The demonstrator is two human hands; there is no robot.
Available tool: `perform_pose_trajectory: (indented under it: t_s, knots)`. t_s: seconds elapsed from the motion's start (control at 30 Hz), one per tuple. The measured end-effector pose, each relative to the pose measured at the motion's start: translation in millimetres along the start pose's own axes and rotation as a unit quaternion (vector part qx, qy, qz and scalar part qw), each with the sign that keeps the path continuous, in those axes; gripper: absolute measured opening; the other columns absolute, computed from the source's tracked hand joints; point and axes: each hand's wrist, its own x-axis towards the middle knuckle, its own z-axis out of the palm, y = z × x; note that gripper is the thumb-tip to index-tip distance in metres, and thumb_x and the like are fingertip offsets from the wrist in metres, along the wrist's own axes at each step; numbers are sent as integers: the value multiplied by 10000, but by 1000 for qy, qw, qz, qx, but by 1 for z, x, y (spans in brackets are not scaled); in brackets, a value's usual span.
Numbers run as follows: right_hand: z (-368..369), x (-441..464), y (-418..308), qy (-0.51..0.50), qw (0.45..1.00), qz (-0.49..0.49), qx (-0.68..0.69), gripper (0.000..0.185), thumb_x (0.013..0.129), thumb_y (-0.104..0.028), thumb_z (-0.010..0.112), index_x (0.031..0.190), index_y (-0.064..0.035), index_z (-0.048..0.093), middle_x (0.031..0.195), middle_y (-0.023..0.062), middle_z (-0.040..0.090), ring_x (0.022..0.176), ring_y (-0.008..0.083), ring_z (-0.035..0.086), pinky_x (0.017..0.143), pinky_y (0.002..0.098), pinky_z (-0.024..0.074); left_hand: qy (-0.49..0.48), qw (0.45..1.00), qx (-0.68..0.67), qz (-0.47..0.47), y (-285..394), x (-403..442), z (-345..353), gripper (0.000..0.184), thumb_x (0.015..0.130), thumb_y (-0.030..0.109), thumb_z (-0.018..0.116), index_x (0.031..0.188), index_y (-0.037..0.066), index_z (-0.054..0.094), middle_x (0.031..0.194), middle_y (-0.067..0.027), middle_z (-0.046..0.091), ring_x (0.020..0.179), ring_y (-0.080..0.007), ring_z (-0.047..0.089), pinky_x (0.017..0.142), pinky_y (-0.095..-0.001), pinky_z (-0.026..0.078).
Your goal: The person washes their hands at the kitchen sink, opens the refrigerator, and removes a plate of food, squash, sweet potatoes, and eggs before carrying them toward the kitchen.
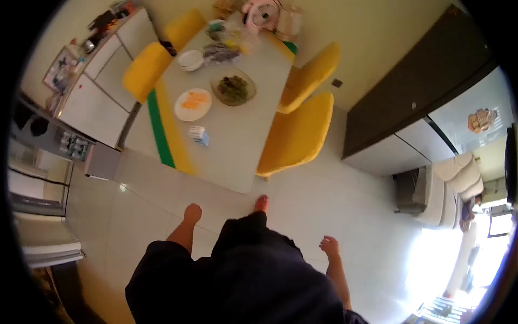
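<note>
My left hand [192, 213] hangs over the tiled floor, just short of the table's near edge. It looks rounded, and its fingers are hidden from this angle. Lower right, my right hand [330, 245] is also over the floor, fingers loosely bent and apart, with nothing in it. Neither hand touches the table [226, 162]. On the table are a small blue-and-white carton [199, 135], a white plate [186, 114] with orange pieces, and a glass bowl [249, 94] of dark green food that looks like grapes. A white bowl [190, 60] stands farther back.
Yellow chairs [300, 132] flank the table. Plastic bags [221, 53] and a pink fan [264, 14] occupy its far end. A white cabinet [100, 110] stands left, a dark tall cabinet [404, 81] right. Beyond is a sofa [440, 189] with a person [467, 212] near it.
</note>
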Motion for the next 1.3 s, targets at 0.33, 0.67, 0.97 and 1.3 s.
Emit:
perform_pose_trajectory:
  t_s: [0.33, 0.67, 0.97, 1.3]
  knots:
    - [-119, 134, -143, 201, 942, -210, -171, 240, 770, -141, 653, 997, -68, 632, 790, 87, 661, 711, 191, 617, 658, 309, 500, -462, 880, 93, -52, 232, 32, -11, 375, 851, 352, 572, 1017, 25, 650, 984, -139, 659, 784, -271, 639, 666, -410, 505]
    - [-383, 226, -559, 382, 545, -351, -659, 416, 827, -162, 499, 1229, -54, 494, 1366, 130, 363, 1303, 280, 280, 1105, 450, 123, -497, 857, 59, -122, 318, 25, 135, 366, 831, 355, 576, 977, 31, 659, 955, -159, 657, 810, -304, 634, 706, -406, 500]
    - [-437, 281, -653, 263, 354, -292, -849, 252, 823, -199, 523, 1015, -99, 653, 1060, 67, 546, 1085, 237, 439, 1006, 393, 260, -308, 797, 326, 405, 415, 168, 313, 274, 766, 267, 600, 887, 30, 667, 892, -159, 656, 799, -317, 633, 712, -385, 504]
    - [-433, 250, -626, 235, 564, -297, -734, 217, 764, -250, 552, 795, -77, 679, 925, 75, 560, 990, 247, 462, 920, 360, 315, -291, 804, 273, 441, 659, 289, 160, 176, 749, 223, 581, 774, 75, 673, 821, -113, 659, 745, -272, 636, 654, -384, 502]
